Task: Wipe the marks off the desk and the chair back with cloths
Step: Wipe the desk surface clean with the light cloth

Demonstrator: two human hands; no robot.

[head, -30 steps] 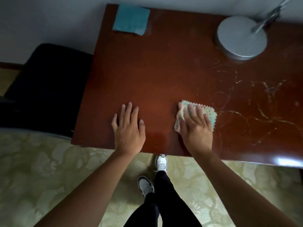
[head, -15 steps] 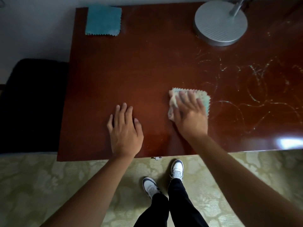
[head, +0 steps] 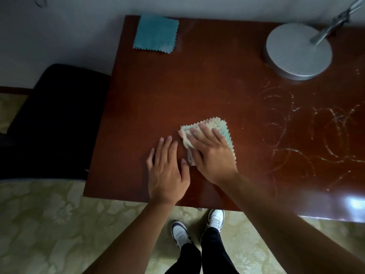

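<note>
Right hand [head: 212,155] lies flat, palm down, fingers spread on a pale pinked-edge cloth [head: 221,125], pressing it to the desk [head: 197,86]; nothing pinched, just a flat press. Left hand [head: 167,173] is flat and empty on the bare wood just beside it, thumb almost touching the cloth, likely bracing. White scribble marks [head: 316,135] sit well to the right of the cloth, between it and the desk's right side, untouched. Lamp base [head: 298,50] stands far right. Spare teal cloth [head: 156,34] lies at the far left corner. Black chair [head: 55,119] is left of the desk; its back isn't clearly visible. To do this step well: keep the palm flat, sweep right across the marks in overlapping passes, avoid bumping the lamp base.
</note>
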